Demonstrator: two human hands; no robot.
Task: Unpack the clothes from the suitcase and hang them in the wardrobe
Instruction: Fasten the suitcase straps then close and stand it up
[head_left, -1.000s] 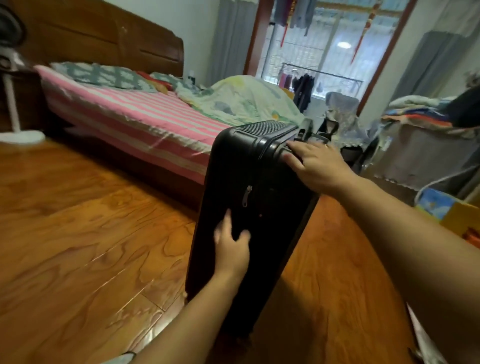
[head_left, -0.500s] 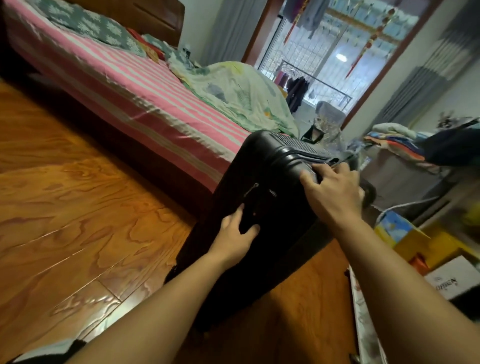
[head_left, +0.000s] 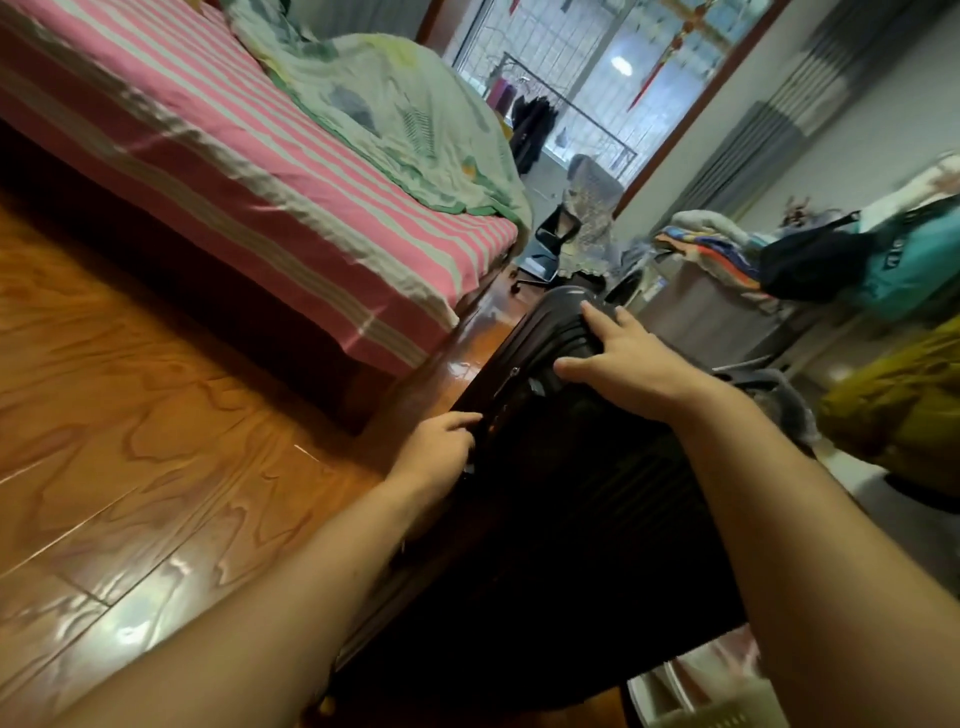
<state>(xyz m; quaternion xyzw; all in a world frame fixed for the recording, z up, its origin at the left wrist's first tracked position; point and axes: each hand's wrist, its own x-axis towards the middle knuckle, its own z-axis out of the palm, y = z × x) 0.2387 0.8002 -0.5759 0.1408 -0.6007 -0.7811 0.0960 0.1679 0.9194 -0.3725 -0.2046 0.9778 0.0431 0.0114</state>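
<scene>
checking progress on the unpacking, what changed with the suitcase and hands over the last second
The black suitcase went from upright to tipped over toward the floor. The right hand stayed spread on its top end, and the left hand stayed on its side edge by the zipper. It remains zipped shut.

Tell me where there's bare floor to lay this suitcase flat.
Free: the wooden floor left of the suitcase, bordered by the bed. Crowded: the right side, with piled clothes and a yellow bundle. The left hand and right hand are on the suitcase.
</scene>
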